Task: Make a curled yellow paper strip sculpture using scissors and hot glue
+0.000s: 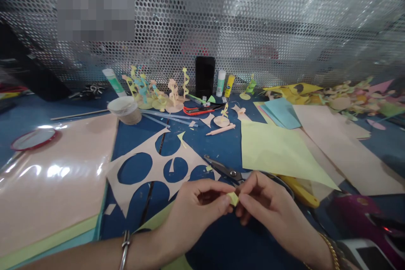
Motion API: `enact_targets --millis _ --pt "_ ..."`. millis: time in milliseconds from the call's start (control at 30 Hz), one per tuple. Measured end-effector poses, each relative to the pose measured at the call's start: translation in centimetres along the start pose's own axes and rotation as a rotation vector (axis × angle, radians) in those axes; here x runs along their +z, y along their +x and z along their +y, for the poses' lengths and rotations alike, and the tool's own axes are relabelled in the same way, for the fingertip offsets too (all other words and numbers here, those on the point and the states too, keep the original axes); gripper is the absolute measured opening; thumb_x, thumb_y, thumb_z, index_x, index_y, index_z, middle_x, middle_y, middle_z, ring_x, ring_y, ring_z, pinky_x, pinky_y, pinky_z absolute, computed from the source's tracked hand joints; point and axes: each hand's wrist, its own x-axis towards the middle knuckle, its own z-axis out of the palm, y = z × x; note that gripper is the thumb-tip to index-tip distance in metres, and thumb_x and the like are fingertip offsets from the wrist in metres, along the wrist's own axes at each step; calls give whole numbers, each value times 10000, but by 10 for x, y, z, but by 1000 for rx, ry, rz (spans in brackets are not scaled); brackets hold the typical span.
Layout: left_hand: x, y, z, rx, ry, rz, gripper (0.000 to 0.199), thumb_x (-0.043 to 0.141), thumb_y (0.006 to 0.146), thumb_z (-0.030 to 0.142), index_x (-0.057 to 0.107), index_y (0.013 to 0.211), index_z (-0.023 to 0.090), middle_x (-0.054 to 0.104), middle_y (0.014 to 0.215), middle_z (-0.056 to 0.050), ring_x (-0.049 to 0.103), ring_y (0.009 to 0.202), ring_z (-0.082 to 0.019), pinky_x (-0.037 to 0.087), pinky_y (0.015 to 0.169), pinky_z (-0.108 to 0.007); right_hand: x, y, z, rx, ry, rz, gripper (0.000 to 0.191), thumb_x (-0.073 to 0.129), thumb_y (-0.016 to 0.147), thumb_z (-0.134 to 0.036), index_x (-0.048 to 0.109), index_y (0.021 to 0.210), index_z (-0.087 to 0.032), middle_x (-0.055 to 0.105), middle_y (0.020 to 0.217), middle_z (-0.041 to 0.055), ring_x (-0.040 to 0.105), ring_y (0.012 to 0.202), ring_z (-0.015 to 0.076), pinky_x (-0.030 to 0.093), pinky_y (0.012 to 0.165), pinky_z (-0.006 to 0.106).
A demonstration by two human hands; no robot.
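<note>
The yellow paper [233, 198] is between the fingertips of both hands, above the near part of the table [126, 141]. It is tiny, pale yellow and angular, apparently folded, with one facet brighter than the other; its far side is hidden by fingers. The left hand [196, 204] pinches it between thumb and forefinger. The right hand [268, 209] has its thumb and fingers drawn together at the opposite edge; I cannot tell whether they grip it too. With so little to hold, a hard squeeze could crush the folds, and a pull from both sides could tear it or open it out. A slack pinch could let it slip and drop among the offcuts, where a yellow scrap [209, 168] of similar colour lies, making it easy to lose. Just beyond the fingers lie the scissors [233, 173], so a knuckle could knock them or catch a blade. Farther left, the pink sheet [158, 174] with round holes could snag on the left wrist and shift. The white cup [125, 112] stands well apart, unlikely to be bumped.
</note>
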Motion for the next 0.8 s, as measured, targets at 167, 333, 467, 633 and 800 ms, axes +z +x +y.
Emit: enact_targets --millis 167,333,467,633,800 --pt "3 1 6 -50 -38 51 121 751 652 164 772 771 157 716 637 -16 638 583 -119 521 581 -204 -5 -3 -1 -91 -120 -31 53 576 846 -204 594 897 -202 658 833 25 663 739 139 562 636 249" --pt "4 2 9 -48 -64 20 117 754 662 187 767 772 148 705 613 -13 632 560 -112 523 580 -207 -5 0 -3 -124 -287 -19 27 621 801 -190 641 786 -199 677 823 32 660 753 160 530 640 252" --pt "2 2 5 -19 -42 11 152 761 680 213 749 818 149 702 641 -14 645 596 -126 524 592 -217 -5 0 0 -92 -275 -5 52 623 814 -224 644 774 -197 676 783 20 638 691 143 520 615 244" --pt "-1 3 0 12 15 -1 112 778 694 228 743 776 161 705 674 -10 622 609 -106 503 602 -194 -4 -1 4 -95 -318 25 35 642 792 -207 651 759 -201 676 761 6 625 659 123 509 597 218" --pt "-1 2 0 -3 -33 -23 115 781 701 235 754 788 165 721 696 -20 659 660 -132 537 645 -221 -2 0 5 -9 -131 4 100 663 809 -263 601 787 -187 693 750 7 644 632 104 536 604 205"
